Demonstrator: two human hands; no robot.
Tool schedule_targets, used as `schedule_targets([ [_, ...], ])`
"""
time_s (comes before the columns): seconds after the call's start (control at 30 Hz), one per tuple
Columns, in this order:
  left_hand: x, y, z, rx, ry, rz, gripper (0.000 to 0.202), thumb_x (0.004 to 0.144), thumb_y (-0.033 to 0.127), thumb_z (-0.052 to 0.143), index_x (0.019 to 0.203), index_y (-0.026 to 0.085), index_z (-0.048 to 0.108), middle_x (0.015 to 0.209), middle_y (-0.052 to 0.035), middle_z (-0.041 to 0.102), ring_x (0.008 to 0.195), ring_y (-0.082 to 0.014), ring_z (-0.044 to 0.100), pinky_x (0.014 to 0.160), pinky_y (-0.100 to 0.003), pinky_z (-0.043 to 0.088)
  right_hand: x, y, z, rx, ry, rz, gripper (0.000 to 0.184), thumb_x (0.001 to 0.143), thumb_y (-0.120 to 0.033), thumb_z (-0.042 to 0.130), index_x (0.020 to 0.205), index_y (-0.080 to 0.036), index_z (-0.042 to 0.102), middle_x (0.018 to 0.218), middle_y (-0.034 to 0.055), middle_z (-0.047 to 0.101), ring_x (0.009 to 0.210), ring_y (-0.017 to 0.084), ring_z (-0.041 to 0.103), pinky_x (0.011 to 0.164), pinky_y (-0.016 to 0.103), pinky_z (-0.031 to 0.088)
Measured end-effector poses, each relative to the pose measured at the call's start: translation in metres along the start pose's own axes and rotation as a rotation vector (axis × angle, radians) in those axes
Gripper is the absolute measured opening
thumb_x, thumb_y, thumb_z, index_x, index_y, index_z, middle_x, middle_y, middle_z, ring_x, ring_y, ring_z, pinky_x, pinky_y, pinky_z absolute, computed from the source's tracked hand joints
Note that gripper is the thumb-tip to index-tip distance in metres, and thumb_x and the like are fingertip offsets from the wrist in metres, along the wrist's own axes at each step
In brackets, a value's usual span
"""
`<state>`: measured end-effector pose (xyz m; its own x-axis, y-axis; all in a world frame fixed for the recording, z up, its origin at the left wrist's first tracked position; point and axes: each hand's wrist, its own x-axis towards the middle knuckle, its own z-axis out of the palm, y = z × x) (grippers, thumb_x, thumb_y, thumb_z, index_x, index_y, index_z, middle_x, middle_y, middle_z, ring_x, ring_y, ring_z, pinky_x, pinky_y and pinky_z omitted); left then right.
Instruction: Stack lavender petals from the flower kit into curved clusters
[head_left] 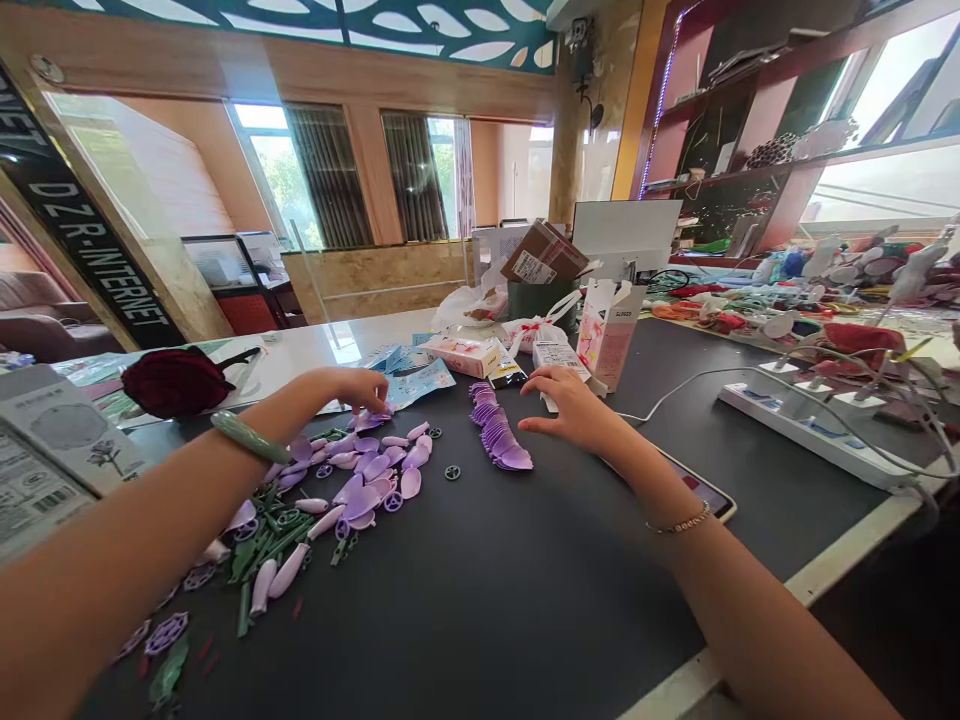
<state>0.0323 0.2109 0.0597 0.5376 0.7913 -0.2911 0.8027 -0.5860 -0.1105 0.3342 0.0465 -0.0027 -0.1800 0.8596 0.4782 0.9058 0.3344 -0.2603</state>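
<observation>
My left hand (352, 388) hangs just above a loose spread of lilac plastic petals (360, 470), its fingertips at the pile's far edge. Whether it pinches a petal is hidden. A jade bangle (240, 437) circles that wrist. My right hand (566, 408) rests open on the black tabletop (570, 600), holding nothing, just right of a neat overlapping row of purple petals (495, 435). Green plastic stems and leaves (262, 545) and small round purple pieces (166, 633) lie nearer the left. A dark red artificial rose (176, 382) lies beyond my left forearm.
A phone (701, 485) lies under my right forearm. Printed cards (56, 440) sit at the left edge. Small boxes, bags and a cardboard carton (544, 252) stand at the far side. A white power strip (810, 425) and heaped craft materials (847, 290) occupy the right.
</observation>
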Motion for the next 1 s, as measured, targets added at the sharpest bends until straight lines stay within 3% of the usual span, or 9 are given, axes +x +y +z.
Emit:
schedule_targets([
  [0.1,-0.005,0.008,0.002,0.057,-0.095,-0.065,0.032,0.092,0.034,0.057,0.118,0.016,0.057,0.117,-0.0089,0.06,0.098,-0.0211,0.062,0.083,-0.041,0.054,0.0,-0.001,-0.001,0.011,-0.032,-0.012,0.036,0.078,-0.046,0.068,0.104,-0.022,0.064,0.124,0.0113,0.055,0.117,0.031,0.049,0.097,0.049,0.041],
  [0.23,-0.012,0.034,0.02,0.108,-0.119,-0.092,0.032,0.093,0.036,0.056,0.118,0.016,0.057,0.118,-0.009,0.06,0.1,-0.0218,0.061,0.085,-0.042,0.053,0.002,0.0,0.003,0.028,-0.069,-0.032,0.033,0.079,-0.044,0.068,0.103,-0.022,0.064,0.121,0.0114,0.057,0.115,0.03,0.05,0.097,0.049,0.042],
  [0.5,-0.019,0.067,0.038,0.149,-0.195,-0.043,0.032,0.093,0.04,0.055,0.112,0.015,0.06,0.111,-0.0079,0.063,0.096,-0.0208,0.062,0.084,-0.042,0.052,0.0,0.0,0.007,0.049,-0.116,-0.046,0.033,0.079,-0.045,0.066,0.104,-0.023,0.064,0.123,0.0108,0.056,0.115,0.03,0.05,0.095,0.049,0.042],
  [0.7,-0.013,0.075,0.045,0.137,-0.152,-0.062,0.034,0.093,0.042,0.054,0.114,0.016,0.059,0.113,-0.0091,0.062,0.099,-0.0221,0.061,0.086,-0.044,0.051,0.001,0.003,0.005,0.045,-0.112,-0.042,0.029,0.08,-0.041,0.067,0.101,-0.023,0.065,0.119,0.0098,0.058,0.112,0.029,0.052,0.094,0.046,0.044],
  [1.0,-0.009,0.071,0.06,0.114,-0.095,-0.053,0.036,0.093,0.041,0.054,0.12,0.017,0.056,0.118,-0.0101,0.06,0.101,-0.023,0.061,0.086,-0.045,0.052,0.0,0.001,0.002,0.065,-0.133,-0.049,0.029,0.079,-0.041,0.068,0.1,-0.021,0.066,0.118,0.0109,0.059,0.112,0.029,0.053,0.093,0.045,0.044],
])
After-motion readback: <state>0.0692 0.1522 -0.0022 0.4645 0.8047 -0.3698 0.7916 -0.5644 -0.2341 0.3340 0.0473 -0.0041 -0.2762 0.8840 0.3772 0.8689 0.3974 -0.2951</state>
